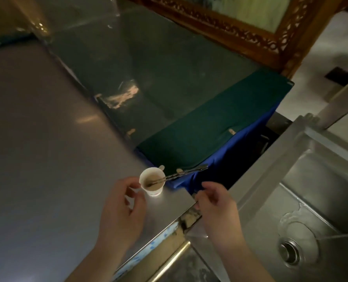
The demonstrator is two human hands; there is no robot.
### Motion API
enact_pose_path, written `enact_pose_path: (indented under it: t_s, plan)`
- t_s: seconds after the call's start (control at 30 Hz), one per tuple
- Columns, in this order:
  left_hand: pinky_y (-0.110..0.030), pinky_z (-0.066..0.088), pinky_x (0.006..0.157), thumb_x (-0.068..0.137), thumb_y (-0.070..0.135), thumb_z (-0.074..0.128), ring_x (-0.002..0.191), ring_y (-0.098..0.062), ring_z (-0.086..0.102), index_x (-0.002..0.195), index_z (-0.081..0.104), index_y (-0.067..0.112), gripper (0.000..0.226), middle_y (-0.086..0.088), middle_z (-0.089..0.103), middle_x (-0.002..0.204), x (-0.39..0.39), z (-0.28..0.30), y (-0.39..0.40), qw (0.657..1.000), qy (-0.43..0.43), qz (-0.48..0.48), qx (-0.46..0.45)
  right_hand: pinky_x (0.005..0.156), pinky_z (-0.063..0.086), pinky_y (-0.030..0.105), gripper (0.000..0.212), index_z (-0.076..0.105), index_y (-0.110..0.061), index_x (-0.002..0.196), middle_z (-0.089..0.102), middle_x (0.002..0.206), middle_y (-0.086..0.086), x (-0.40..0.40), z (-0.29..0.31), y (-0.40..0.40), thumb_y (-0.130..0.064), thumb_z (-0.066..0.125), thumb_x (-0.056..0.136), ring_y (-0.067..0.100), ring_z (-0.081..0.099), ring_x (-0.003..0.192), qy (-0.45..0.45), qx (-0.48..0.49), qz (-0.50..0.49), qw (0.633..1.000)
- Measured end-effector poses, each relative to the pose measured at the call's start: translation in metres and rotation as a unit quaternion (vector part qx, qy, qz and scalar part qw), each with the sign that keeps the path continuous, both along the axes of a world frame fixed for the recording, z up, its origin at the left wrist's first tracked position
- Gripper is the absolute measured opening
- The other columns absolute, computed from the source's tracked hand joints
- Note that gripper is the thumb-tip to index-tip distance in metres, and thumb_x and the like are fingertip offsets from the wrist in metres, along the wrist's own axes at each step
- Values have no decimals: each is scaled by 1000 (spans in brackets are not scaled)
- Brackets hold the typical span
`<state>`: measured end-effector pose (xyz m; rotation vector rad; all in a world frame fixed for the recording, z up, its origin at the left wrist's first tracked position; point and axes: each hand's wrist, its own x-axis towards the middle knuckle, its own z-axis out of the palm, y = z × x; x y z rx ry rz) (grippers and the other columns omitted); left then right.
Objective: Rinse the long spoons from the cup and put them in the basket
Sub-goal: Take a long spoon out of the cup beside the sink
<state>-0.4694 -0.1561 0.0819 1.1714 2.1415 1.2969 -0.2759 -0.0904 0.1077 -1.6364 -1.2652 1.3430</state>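
A small white paper cup [152, 184] stands near the corner of a steel counter [47, 149], with brownish residue inside. Long metal spoons [186, 173] lean out of it, their handles pointing right over a blue cloth. My left hand [124, 208] hovers just left of the cup, fingers loosely curved, thumb and forefinger close to its side without gripping it. My right hand [216, 206] floats to the right of the cup, below the spoon handles, fingers relaxed and holding nothing. No basket is in view.
A steel sink [311, 196] with a round drain [290, 253] lies to the right; a thin stream of water crosses it. A green cloth [214, 127] over the blue cloth [220, 171] covers something behind the cup. A carved wooden frame [240, 31] stands at the back.
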Motion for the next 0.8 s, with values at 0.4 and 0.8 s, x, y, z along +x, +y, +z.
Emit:
enact_pose_path:
  t_s: [0.4,0.8]
  plan:
    - [-42,57,81,61,34,82,97,-10,64,112,51,45,60,18,59,107,5,-74,44,992,-106,-63,-4,52,48,10,13,67,-38,85,71,77,-23,-21,8,32,-30,60,94,-4,67,67,-31,48,36,998]
    - [-5,44,75,69,35,78,96,-3,63,105,54,44,45,24,60,104,7,-87,60,995,-79,-44,31,50,43,8,22,68,-31,82,69,76,-22,-16,13,32,-25,56,98,-6,61,60,-55,87,56,993]
